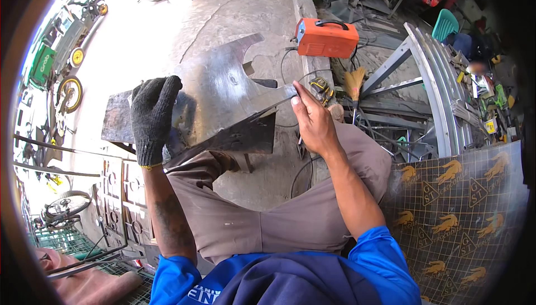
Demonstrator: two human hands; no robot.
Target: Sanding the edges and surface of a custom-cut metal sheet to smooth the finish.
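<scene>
Left hand (152, 119), black-gloved, at the sheet's eight o'clock; fingers bent, but the grip's closure and hold can't be told. Metal sheet (220, 81) at eleven o'clock in view, over the dark bench (116, 119). Curved cutout done; sheet not set aside; anything further left unreadable. Underside contact hidden. Right hand (315, 122), bare, three o'clock: grip pinched on sheet's narrow end; far fingers partly hidden.

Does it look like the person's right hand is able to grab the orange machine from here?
Probably not as things stand: the bare right hand is holding a tip of the metal plate, and the orange machine sits farther ahead, likely needing a let-go and a lean.
</scene>
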